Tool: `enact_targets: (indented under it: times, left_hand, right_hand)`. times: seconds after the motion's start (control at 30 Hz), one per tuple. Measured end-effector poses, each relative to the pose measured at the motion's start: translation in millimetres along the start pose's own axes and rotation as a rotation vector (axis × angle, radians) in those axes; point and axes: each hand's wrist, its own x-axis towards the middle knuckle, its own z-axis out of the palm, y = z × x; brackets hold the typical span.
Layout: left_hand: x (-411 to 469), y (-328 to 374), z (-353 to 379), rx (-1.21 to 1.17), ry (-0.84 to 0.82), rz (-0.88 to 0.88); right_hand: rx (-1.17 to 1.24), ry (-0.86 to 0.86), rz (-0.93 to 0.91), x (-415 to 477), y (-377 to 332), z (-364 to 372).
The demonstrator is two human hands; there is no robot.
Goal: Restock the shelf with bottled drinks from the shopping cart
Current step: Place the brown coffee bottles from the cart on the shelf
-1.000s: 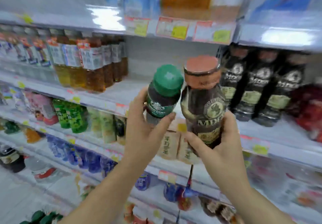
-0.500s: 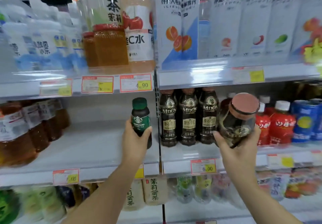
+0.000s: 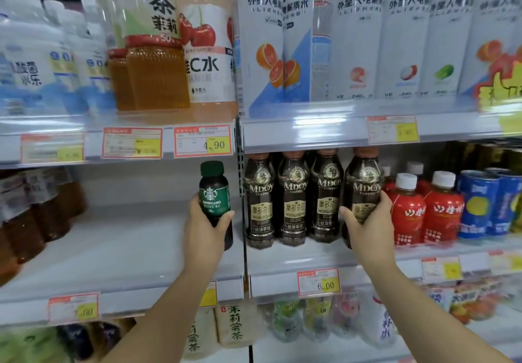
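My left hand (image 3: 204,235) grips a small dark coffee bottle with a green cap and green label (image 3: 213,193), upright, over the bare right end of the left middle shelf (image 3: 118,255). My right hand (image 3: 367,225) grips a tall dark brown coffee bottle with a brown cap (image 3: 364,184), upright on the right middle shelf (image 3: 319,258). It stands at the right end of a row of three matching brown coffee bottles (image 3: 292,199). The shopping cart is out of view.
Red bottles with white caps (image 3: 423,207) and blue cans (image 3: 488,201) stand right of the row. Amber tea bottles (image 3: 34,213) fill the left shelf's far left. Large bottles and white cartons (image 3: 358,38) line the upper shelf. A metal upright (image 3: 241,170) divides the shelf bays.
My right hand has turned the tilted brown-capped bottle upright and moved it left, beside the matching row. My left hand still holds the green-capped bottle in about the same place.
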Motion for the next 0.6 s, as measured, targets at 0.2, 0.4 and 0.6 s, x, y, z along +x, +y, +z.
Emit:
enact_targets:
  times: [0.2,0.4,0.6]
  left_hand:
    - [-3.9,8.1,-1.6,0.051,0.001,0.009]
    - [-36.9,22.4,-9.6,0.229,0.101,0.245]
    - [-103.1,-16.5,-55.8,0.285,0.051,0.375]
  right_hand:
    - [-0.097,0.005,-0.006,-19.3,-0.1,-2.6]
    - [-0.070,-0.010,-0.447,-76.2,-15.4,-0.3]
    - [0.090,-0.531,-0.630,-147.8,-40.7,54.9]
